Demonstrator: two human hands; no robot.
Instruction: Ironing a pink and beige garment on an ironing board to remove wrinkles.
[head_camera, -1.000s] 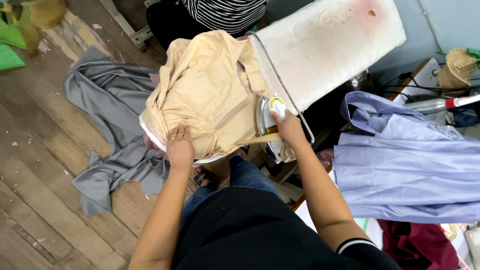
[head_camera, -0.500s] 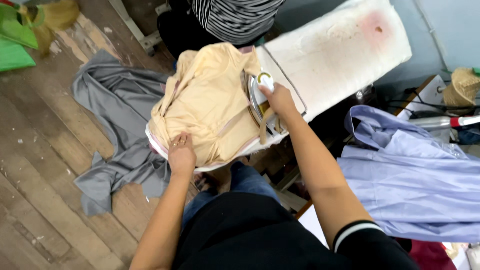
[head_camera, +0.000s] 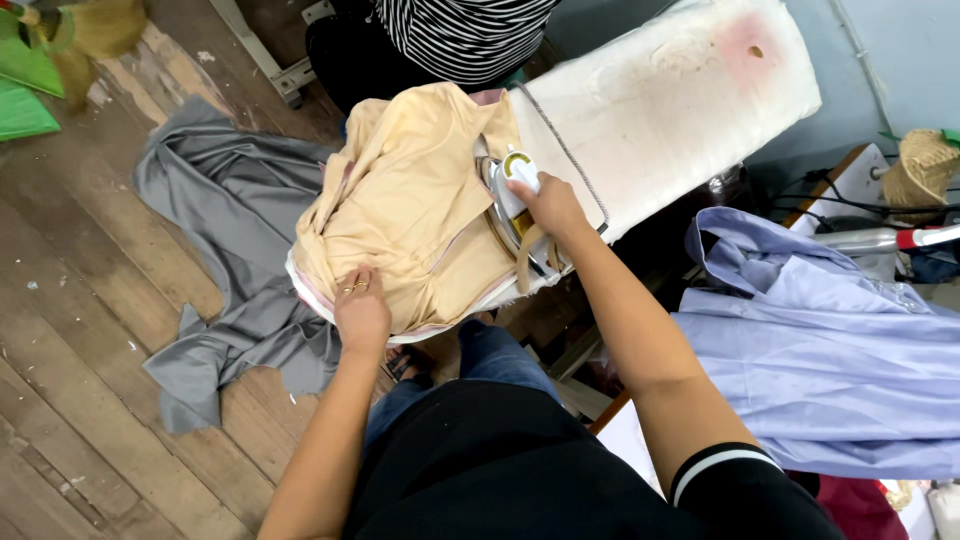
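Note:
A pale yellow garment (head_camera: 415, 210) lies over the narrow end of a white padded ironing board (head_camera: 660, 110). My left hand (head_camera: 360, 310) presses flat on the garment's near edge, fingers closed, rings showing. My right hand (head_camera: 548, 205) grips the handle of a white and yellow iron (head_camera: 508, 185), which rests on the garment's right side. A cord (head_camera: 570, 155) runs from the iron across the board.
Grey cloth (head_camera: 225, 240) lies on the wooden floor to the left. A light blue shirt (head_camera: 810, 360) is spread at the right. Another person in a striped top (head_camera: 465, 30) stands beyond the board. Green items (head_camera: 25, 95) sit top left; a straw hat (head_camera: 925, 165) far right.
My right hand has slid the iron up along the garment, away from me. My left hand stays on the near edge of the cloth.

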